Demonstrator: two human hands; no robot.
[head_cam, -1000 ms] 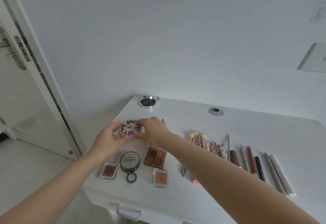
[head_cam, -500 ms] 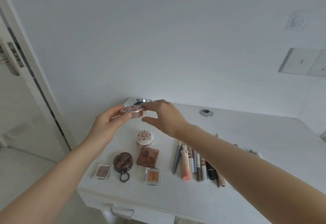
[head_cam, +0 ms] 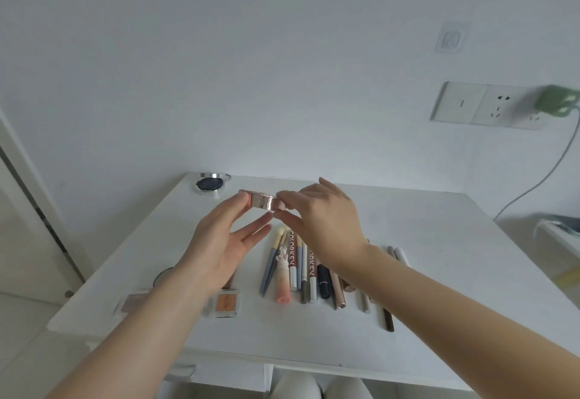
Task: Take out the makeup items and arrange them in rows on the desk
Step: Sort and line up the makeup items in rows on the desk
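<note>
A round pink compact [head_cam: 262,201] is held in the air above the back of the white desk [head_cam: 408,226]. My right hand [head_cam: 323,223] pinches its right side with the fingertips. My left hand [head_cam: 219,248] has its thumb against the compact's left side, with the fingers stretched out straight below it. On the desk lies a row of pencils, brushes and lip tubes [head_cam: 293,267]. Two small square eyeshadow pans [head_cam: 225,303] [head_cam: 133,301] lie near the front left. My left arm hides other items there.
An open dark round compact [head_cam: 208,183] sits at the desk's back left corner. A wall socket with a green plug [head_cam: 555,103] and its cable is at the right. A drawer handle [head_cam: 182,370] shows under the front edge, and a door stands at the left.
The compact has been carried right and turned edge-on. My left fingers have loosened and straightened off it, while my right fingertips have closed on its side. The view swung right.
</note>
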